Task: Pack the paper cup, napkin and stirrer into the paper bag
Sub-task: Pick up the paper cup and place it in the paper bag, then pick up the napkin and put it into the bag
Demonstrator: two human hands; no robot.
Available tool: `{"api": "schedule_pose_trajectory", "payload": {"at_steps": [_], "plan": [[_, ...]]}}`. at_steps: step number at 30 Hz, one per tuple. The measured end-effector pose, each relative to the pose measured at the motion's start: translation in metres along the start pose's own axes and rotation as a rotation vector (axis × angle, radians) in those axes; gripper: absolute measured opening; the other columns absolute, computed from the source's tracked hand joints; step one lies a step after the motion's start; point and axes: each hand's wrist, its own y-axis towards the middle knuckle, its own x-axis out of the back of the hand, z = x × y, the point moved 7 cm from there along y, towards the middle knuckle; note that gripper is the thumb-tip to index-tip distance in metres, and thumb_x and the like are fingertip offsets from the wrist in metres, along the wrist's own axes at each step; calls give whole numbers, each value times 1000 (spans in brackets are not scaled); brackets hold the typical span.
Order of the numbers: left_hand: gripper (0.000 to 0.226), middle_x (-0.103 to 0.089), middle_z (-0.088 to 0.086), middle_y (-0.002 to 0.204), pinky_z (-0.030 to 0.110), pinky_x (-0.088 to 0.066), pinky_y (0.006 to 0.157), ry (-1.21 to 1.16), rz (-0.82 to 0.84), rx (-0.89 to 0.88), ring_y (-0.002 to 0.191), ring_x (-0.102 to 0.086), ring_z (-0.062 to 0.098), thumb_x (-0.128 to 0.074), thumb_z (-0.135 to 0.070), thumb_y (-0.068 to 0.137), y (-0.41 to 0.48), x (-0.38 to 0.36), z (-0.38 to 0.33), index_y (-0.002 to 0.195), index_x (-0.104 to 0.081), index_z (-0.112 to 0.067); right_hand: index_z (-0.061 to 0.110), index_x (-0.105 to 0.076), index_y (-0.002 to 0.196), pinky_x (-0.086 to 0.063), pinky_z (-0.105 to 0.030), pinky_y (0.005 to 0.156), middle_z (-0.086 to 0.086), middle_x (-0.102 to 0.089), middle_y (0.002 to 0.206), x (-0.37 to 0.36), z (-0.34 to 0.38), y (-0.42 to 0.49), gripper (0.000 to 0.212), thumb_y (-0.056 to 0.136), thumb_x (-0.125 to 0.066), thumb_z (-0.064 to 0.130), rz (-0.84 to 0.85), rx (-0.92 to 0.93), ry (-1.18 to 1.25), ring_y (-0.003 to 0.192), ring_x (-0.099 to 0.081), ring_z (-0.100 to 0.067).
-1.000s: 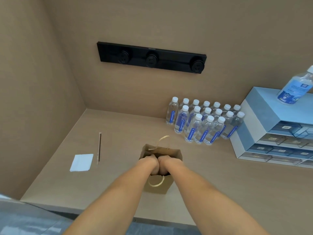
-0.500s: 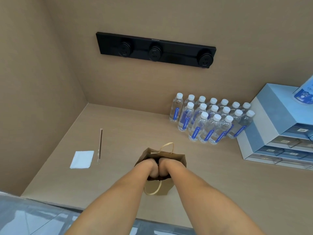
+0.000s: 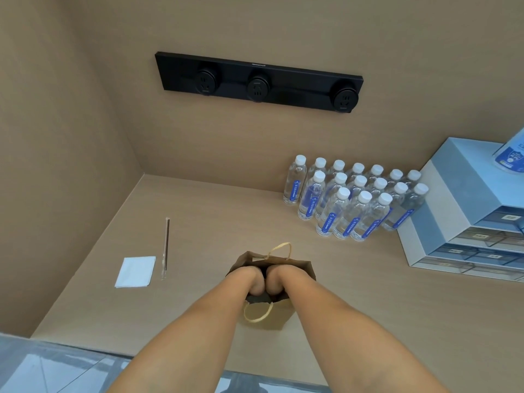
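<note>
**a:** so where's everything sitting relative to the paper bag (image 3: 270, 317)?

**b:** bag's upright on the wooden counter (image 3: 198, 211), mouth open. both hands are pushed down inside it, wrists side by side and touching. left hand (image 3: 249, 280) is on the left side of the opening, right hand (image 3: 279, 280) on the right side. one twisted paper handle sticks up at the far rim, the other droops down the near face of the bag between the forearms.

**a:** are they holding anything in there?

**b:** honestly can't tell. fingers are buried in the bag, so no idea if they're curled, spread or wrapped around something. i don't see the paper cup anywhere either, so can't say where it is.

**a:** napkin and stirrer?

**b:** both out on the counter, well left of the bag and nowhere near either hand. white napkin (image 3: 136, 271) lies flat, folded square. the stirrer (image 3: 166, 248) is just beside the napkin's right edge, between napkin and bag but much closer to the napkin, lying lengthwise and pointing away toward the back wall.

**a:** other stuff around?

**b:** cluster of water bottles (image 3: 351, 199) behind the bag and to its right, against the wall. a pale blue drawer unit (image 3: 465, 222) further right of the bag. black socket strip (image 3: 258, 80) on the wall above the bag.
</note>
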Motion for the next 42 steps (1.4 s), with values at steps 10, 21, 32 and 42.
{"api": "schedule_pose_trajectory", "payload": {"at_steps": [10, 21, 32, 42], "plan": [[14, -54, 9, 91, 34, -47, 87, 34, 7, 26, 93, -50, 22, -42, -11, 97, 3, 2, 0, 96, -56, -11, 5, -48, 132, -37, -36, 88, -12, -50, 114, -1, -1, -1, 37, 96, -40, 9, 44, -24, 7, 99, -43, -22], [20, -54, 12, 95, 37, -47, 94, 236, -22, -53, 91, -50, 24, -42, -10, 96, -19, 16, -15, 108, -57, -5, 8, -52, 125, -38, -35, 81, -16, -55, 109, 6, -1, -31, 30, 97, -41, 10, 9, -15, 36, 87, -48, -24], [26, -74, 13, 94, 38, -63, 73, 107, -214, -220, 77, -72, 27, -54, -18, 93, -91, 90, -10, 111, -64, -1, 1, -58, 122, -55, -46, 93, -15, -67, 115, 65, 31, -112, 34, 92, -55, 16, -115, 66, -98, 104, -66, -33], [24, -65, 13, 114, 37, -49, 78, 216, -931, -42, 104, -63, 37, -48, -33, 89, -161, 168, 122, 105, -62, -22, 6, -58, 70, -45, -27, 56, -7, -54, 64, 147, 151, -206, 13, 77, -49, 1, -723, 321, -413, 53, -54, -22]]}}
